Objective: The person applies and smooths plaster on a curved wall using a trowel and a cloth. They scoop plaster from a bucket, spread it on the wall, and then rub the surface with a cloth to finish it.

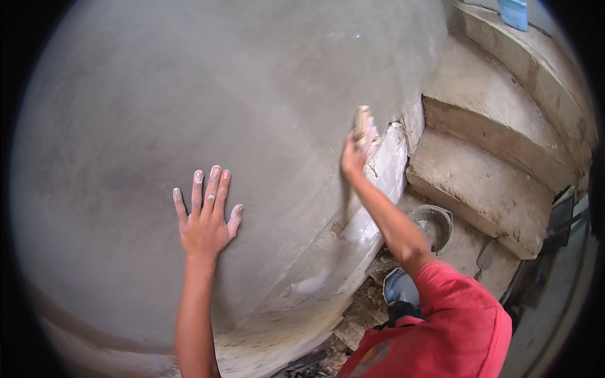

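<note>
A smooth grey plastered wall (271, 107) curves across most of the head view. My left hand (206, 223) lies open against it, fingers spread, with whitish plaster dust on the fingertips and thumb. Farther right and higher, my right hand (355, 154) is closed around a pale tan, block-like tool (363, 126) close to the wall's surface. Motion blurs this tool, so its exact kind and whether it touches the wall cannot be made out. Just right of that hand runs a rough, whitish wall edge (392, 154).
Dusty concrete steps (482, 179) climb at the right. At their foot stands a round bucket (433, 225) with wet-looking contents. Lower down is another bucket (401, 286) holding greyish liquid. A light blue object (513, 14) sits on the upper ledge. Debris lies on the floor below.
</note>
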